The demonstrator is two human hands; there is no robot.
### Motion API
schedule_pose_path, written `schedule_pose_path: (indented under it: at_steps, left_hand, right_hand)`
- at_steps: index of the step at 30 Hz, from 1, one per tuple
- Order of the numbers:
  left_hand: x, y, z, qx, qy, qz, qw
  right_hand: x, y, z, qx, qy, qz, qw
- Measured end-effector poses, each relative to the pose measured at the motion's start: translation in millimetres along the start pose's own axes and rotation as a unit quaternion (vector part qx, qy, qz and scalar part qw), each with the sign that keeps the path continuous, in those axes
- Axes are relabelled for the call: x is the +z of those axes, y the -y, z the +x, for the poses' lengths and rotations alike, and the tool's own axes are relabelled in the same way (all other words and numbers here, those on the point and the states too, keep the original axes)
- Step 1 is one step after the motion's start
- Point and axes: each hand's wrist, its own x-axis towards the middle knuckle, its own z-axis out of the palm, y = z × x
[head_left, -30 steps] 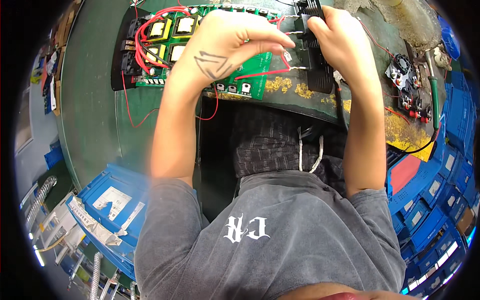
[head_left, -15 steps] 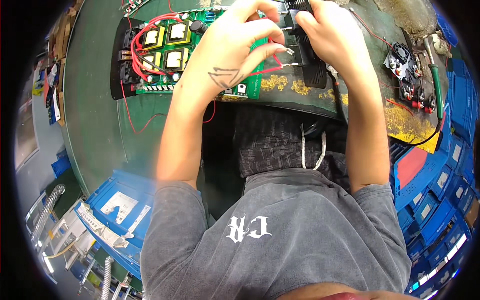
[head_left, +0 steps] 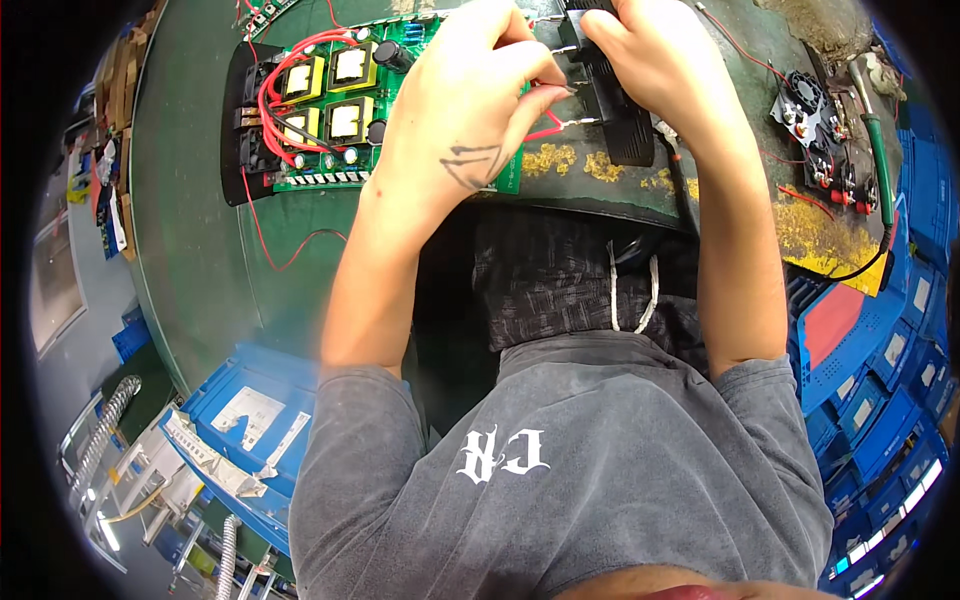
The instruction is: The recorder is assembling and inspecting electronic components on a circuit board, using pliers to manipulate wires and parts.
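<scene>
A green circuit board [head_left: 512, 172] with yellow-and-black transformers [head_left: 349, 120] lies on the bench at the upper left. My left hand [head_left: 455, 115] is over the board's right end, thumb and forefinger pinched on a thin wire beside the black ribbed panel. Most of that wire is hidden by the fingers. A red wire [head_left: 545, 133] with a metal end [head_left: 582, 122] runs just below the fingertips to the panel. My right hand [head_left: 665, 75] is closed on the upper part of the black ribbed panel [head_left: 630, 135], its thumb on the near face.
To the right lie a small fan assembly [head_left: 805, 95] and a green-handled soldering iron [head_left: 879, 165]. Bundled red wires [head_left: 272, 115] loop over the board's left side. Blue bins [head_left: 250, 400] stand below left, others [head_left: 880, 370] at right.
My left hand has shifted slightly; the metal wire end that stuck out past its thumb is now less visible. The right hand still grips the panel. The whole view has shifted a little.
</scene>
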Motion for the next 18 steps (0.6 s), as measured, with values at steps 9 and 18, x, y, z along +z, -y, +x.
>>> schedule_pose_path:
  at_steps: [9,18]
  left_hand:
    - [-4,-10,-4,0.047,-0.039,0.05,0.997]
    - [3,-6,-7,0.042,-0.059,0.047,0.996]
  right_hand:
    - [10,-15,6,-0.065,-0.008,-0.009,0.998]
    - [9,-24,-1,-0.221,-0.027,-0.095,0.97]
